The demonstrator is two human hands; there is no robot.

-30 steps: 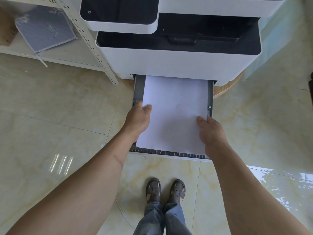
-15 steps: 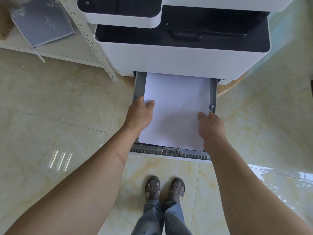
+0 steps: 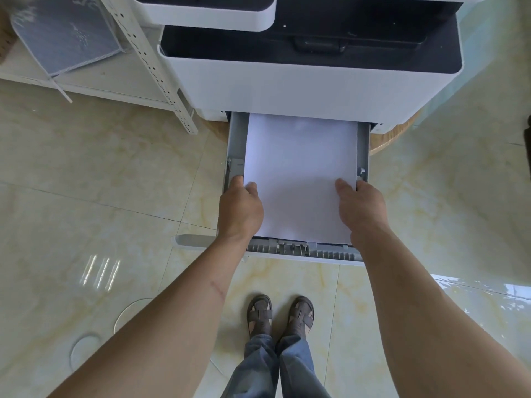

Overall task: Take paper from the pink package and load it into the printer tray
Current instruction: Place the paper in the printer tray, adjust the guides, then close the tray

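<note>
A stack of white paper [image 3: 298,168] lies in the grey pulled-out printer tray [image 3: 236,139] under the white printer [image 3: 301,87]. My left hand [image 3: 240,209] grips the stack's left edge, thumb on top. On the right edge sits my right hand [image 3: 360,208], thumb on top, fingers down at the side. The paper's near end stops short of the tray's ribbed front rail [image 3: 301,249]. The pink package is out of sight.
A white perforated shelf post [image 3: 155,67] stands left of the printer, with a grey folder [image 3: 66,33] on the low shelf. A wooden base [image 3: 390,136] shows under the printer's right side. Glossy tiled floor surrounds; my sandalled feet [image 3: 280,314] stand below the tray.
The paper has slid further into the tray, exposing more of the front rail. Both hands moved forward with it.
</note>
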